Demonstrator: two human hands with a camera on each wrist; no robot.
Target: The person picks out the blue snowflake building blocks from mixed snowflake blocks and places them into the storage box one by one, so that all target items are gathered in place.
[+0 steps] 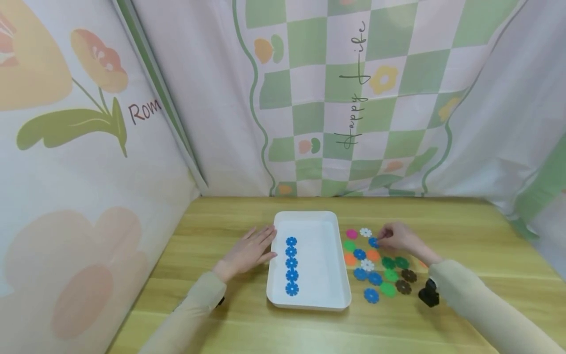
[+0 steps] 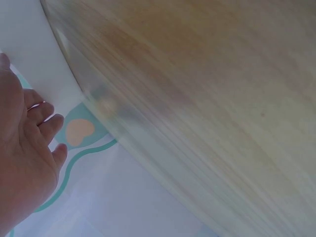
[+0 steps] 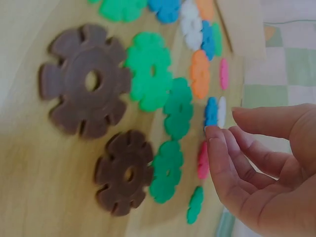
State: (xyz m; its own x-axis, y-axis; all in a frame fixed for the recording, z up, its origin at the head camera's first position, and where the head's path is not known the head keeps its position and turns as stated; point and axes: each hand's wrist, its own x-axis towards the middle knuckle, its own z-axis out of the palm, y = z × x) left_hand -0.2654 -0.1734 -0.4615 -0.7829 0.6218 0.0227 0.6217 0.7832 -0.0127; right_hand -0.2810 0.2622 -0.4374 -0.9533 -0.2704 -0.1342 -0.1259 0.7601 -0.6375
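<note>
A white tray [image 1: 316,265] holds a column of several blue flower-shaped discs [image 1: 291,263] along its left side. My left hand [image 1: 248,250] lies against the tray's left rim with fingers extended; in the left wrist view the left hand [image 2: 24,143] shows its relaxed fingers. Right of the tray, my right hand [image 1: 400,236] reaches down to a blue disc [image 1: 373,242] at the far side of the loose pieces. In the right wrist view, a gap separates thumb and fingers of the right hand [image 3: 266,168], and a fingertip overlaps the blue disc [image 3: 211,112].
Loose flower discs lie right of the tray: blue [image 1: 371,295], green [image 1: 388,289], brown [image 1: 403,287], orange [image 1: 373,254], white [image 1: 367,265] and pink [image 1: 351,234]. A black object [image 1: 429,294] sits below the right wrist. Printed curtains [image 1: 353,98] hang behind the wooden table [image 1: 230,324].
</note>
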